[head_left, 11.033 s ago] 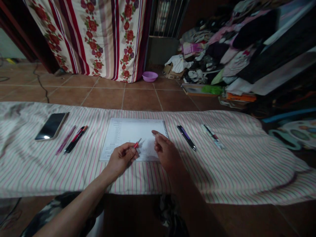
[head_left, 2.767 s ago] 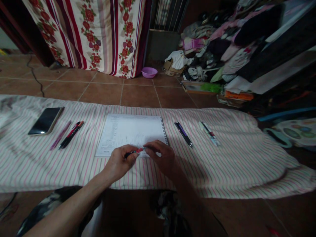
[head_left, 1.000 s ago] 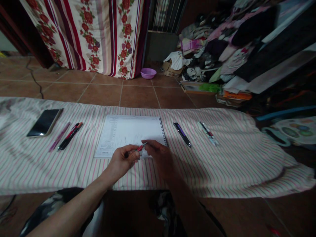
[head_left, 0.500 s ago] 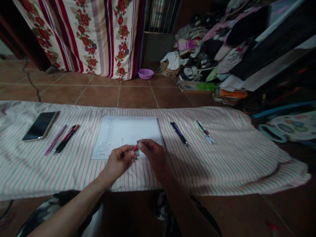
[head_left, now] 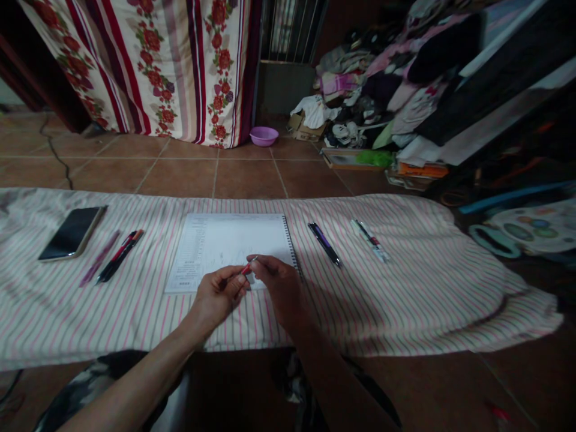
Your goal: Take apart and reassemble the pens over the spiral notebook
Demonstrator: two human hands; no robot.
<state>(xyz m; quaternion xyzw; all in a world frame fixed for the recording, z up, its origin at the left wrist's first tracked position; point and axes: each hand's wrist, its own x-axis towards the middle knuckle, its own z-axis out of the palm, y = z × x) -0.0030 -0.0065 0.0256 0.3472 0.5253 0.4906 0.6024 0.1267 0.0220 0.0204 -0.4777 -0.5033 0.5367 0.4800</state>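
Red pen [head_left: 246,269] above notebook's [head_left: 238,231] near edge, between hands. Long axis slants forward-right, from left hand [head_left: 220,293] to right hand [head_left: 279,287]. Left pinches barrel; right's thumb and forefinger pinch far end. Both equally near.

In dim light, past the far edge of your striped, cloth-covered desk [head_left: 432,282], you face brown square-tiled floor [head_left: 184,175], a cream fabric curtain [head_left: 180,75] with red flowers, and a dark, metal-barred opening [head_left: 291,33].
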